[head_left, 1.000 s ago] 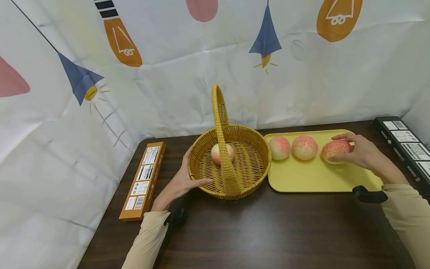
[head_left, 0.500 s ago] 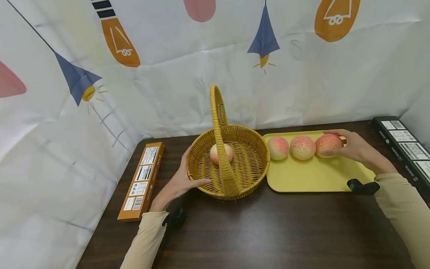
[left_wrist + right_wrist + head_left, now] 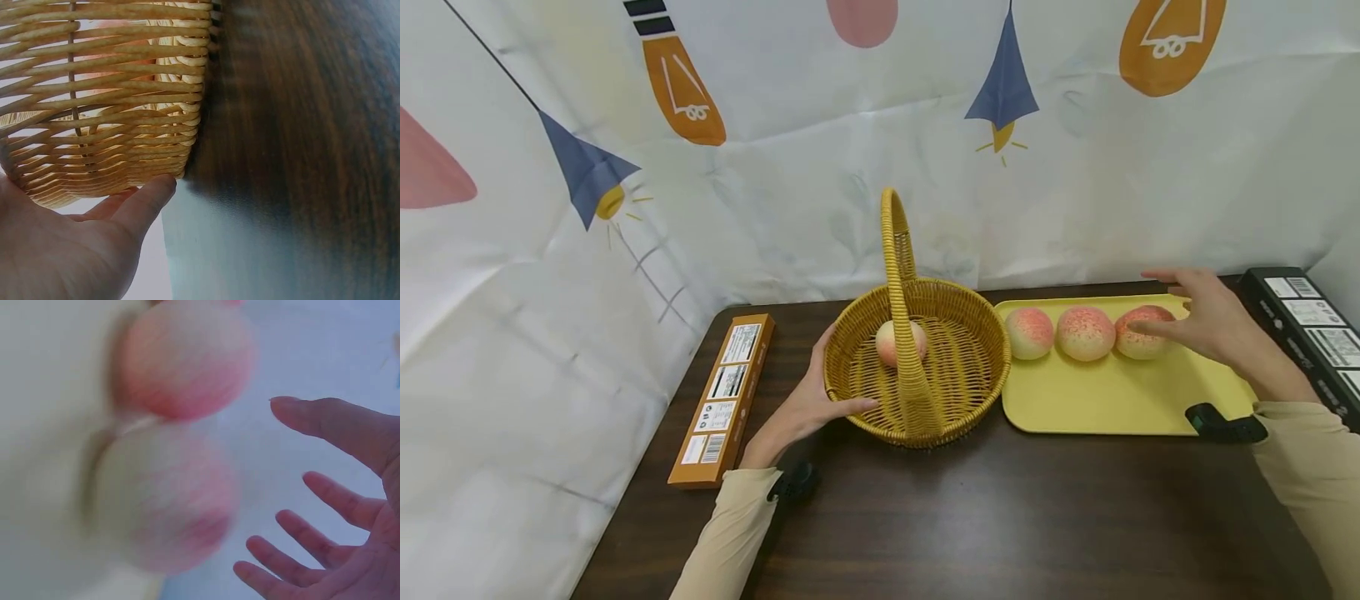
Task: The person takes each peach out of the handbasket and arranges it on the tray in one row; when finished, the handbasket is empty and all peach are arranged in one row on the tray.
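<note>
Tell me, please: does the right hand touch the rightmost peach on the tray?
Apart. The right wrist view shows pale background between the open right hand and the rightmost peach.

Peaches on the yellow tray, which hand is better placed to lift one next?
Probably the right hand: it hovers by the rightmost peach on the yellow tray, holding nothing. The left hand is farther away, holding the wicker basket.
</note>
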Available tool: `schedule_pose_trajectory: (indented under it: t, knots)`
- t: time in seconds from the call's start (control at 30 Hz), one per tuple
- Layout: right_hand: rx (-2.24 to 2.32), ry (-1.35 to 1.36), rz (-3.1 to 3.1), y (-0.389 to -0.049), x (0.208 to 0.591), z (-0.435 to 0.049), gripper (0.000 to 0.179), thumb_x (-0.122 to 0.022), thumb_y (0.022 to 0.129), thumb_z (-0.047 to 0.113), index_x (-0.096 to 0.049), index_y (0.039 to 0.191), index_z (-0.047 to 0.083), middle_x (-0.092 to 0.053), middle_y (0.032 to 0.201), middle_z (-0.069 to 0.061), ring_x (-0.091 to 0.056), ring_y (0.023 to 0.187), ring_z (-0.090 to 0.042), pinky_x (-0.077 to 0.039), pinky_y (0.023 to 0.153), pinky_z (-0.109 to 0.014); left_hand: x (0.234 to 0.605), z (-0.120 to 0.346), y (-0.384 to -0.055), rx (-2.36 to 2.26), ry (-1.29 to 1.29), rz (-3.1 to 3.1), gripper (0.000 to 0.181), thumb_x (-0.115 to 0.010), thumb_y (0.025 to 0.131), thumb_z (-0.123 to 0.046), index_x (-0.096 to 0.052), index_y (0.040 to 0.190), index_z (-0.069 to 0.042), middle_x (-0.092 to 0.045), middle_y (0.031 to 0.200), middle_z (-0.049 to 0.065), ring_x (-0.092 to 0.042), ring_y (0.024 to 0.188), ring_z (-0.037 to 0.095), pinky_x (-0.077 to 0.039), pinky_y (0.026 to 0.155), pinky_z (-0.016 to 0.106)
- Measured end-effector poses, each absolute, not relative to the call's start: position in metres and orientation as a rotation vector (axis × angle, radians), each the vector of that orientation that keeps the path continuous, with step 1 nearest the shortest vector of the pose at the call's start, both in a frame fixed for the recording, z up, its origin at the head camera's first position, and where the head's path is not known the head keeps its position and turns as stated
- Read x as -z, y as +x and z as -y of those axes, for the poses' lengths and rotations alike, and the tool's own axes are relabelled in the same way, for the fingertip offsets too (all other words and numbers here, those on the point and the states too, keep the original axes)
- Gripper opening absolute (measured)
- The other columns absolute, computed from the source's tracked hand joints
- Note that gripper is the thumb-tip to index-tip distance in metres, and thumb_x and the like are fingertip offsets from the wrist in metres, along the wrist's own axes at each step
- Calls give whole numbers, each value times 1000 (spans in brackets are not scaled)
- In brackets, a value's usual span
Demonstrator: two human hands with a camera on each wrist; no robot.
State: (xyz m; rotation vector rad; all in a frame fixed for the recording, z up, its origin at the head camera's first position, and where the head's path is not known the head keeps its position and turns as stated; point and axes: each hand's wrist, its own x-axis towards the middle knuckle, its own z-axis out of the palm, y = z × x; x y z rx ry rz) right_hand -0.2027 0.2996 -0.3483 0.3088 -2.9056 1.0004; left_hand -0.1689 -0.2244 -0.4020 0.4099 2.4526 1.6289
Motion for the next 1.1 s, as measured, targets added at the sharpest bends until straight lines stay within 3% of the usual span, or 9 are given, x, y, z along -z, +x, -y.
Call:
schedule_pose_trajectory:
  t: [0.07,0.17,0.23,0.3,0.37,0.57,0.73,0.93,1.1]
  knots:
    - [-1019,355,2796,-197,332,-283,74,-84,90,12,-46,152,-4,-38,147,-36,-42,131,-60,-38,103,-72,403,224,-169,-1622,414,-2458,132,-93,80,-33,5,168,-24,-15,170,14,-31,151,36,-30,118,56]
    - [-1130,457,2605,-189,306,-248,68,-84,89,5,-53,150,5,-44,141,-21,-47,133,-37,-44,112,-44,403,226,-169,-1619,414,-2468,132,-93,80,-35,4,168,-22,-15,170,15,-31,151,36,-29,118,56]
    - [-1164,566,2472,-184,293,-221,64,-83,87,0,-58,145,7,-49,136,-12,-49,130,-21,-44,110,-26,403,227,-169,-1619,401,-2466,132,-93,80,-35,5,168,-22,-15,170,15,-31,151,36,-29,118,56]
    - [-1180,697,2359,-182,287,-192,61,-84,85,-4,-62,141,6,-53,133,-7,-50,126,-12,-44,105,-17,403,228,-168,-1621,404,-2454,132,-93,80,-33,5,168,-22,-16,169,15,-32,150,37,-31,117,56]
    - [-1189,821,2288,-183,288,-164,58,-84,84,-6,-63,137,4,-56,133,-6,-50,126,-11,-47,106,-25,404,228,-167,-1627,400,-2440,131,-92,81,-31,5,168,-23,-16,169,15,-32,150,37,-34,116,55]
    - [-1298,1036,2277,-198,320,-97,53,-84,88,4,-62,136,2,-55,137,-15,-52,130,-31,-47,105,-53,403,226,-167,-1627,399,-2433,131,-93,81,-31,5,168,-25,-18,168,15,-33,149,37,-34,116,55]
    - [-1261,1096,2454,-215,349,-66,53,-80,91,8,-58,138,0,-51,141,-19,-51,133,-38,-43,109,-56,400,223,-168,-1620,381,-2435,131,-92,82,-31,6,168,-24,-18,169,14,-33,150,35,-31,118,54]
    - [-1216,1222,2642,-230,369,-56,70,-83,89,7,-49,150,-2,-44,146,-23,-51,129,-37,-45,104,-54,400,222,-169,-1612,374,-2435,131,-93,81,-34,6,167,-27,-20,168,14,-34,149,34,-32,118,53]
    - [-1213,1343,2686,-235,382,-51,70,-81,92,9,-48,154,2,-46,146,-21,-51,128,-34,-45,104,-54,401,225,-168,-1591,355,-2443,131,-92,81,-34,6,167,-28,-17,169,12,-32,150,33,-30,119,53]
